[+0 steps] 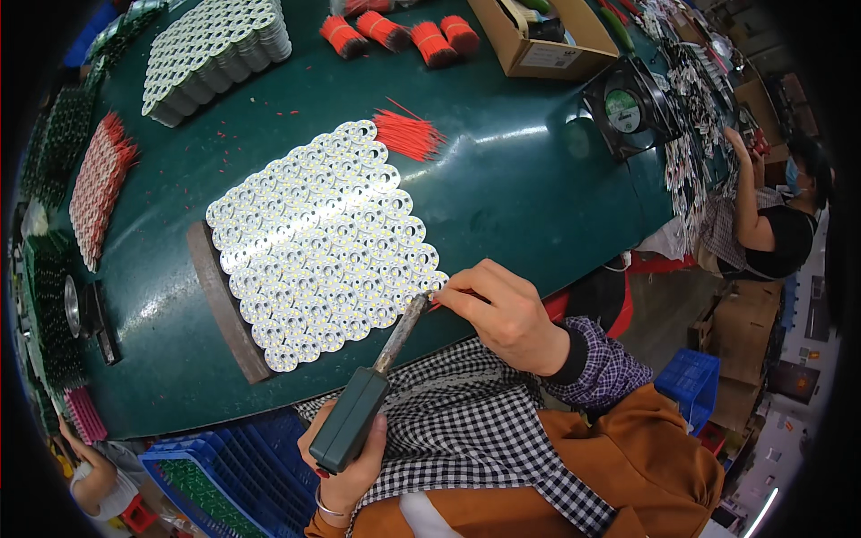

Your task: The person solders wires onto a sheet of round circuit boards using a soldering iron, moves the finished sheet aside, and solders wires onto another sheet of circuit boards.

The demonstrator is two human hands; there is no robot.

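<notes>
A panel of round white LED boards (318, 238), joined in rows, lies flat on the green table. My left hand (350, 484) is closed round the dark green handle of a soldering iron (357, 414). The iron's metal tip reaches the panel's near right corner. At that same corner, my right hand (513, 318) pinches a thin red wire (436, 307), mostly hidden by the fingers. Whether tip and wire touch is too small to tell. A loose pile of red wires (409, 136) lies against the panel's far right edge.
A dark bar (224, 300) lies along the panel's left side. Farther back are a stack of boards (211, 58), red wire bundles (384, 32), a cardboard box (547, 45) and a black fan (628, 109). Blue crates (233, 475) stand below the table's near edge. A co-worker (762, 211) works at right.
</notes>
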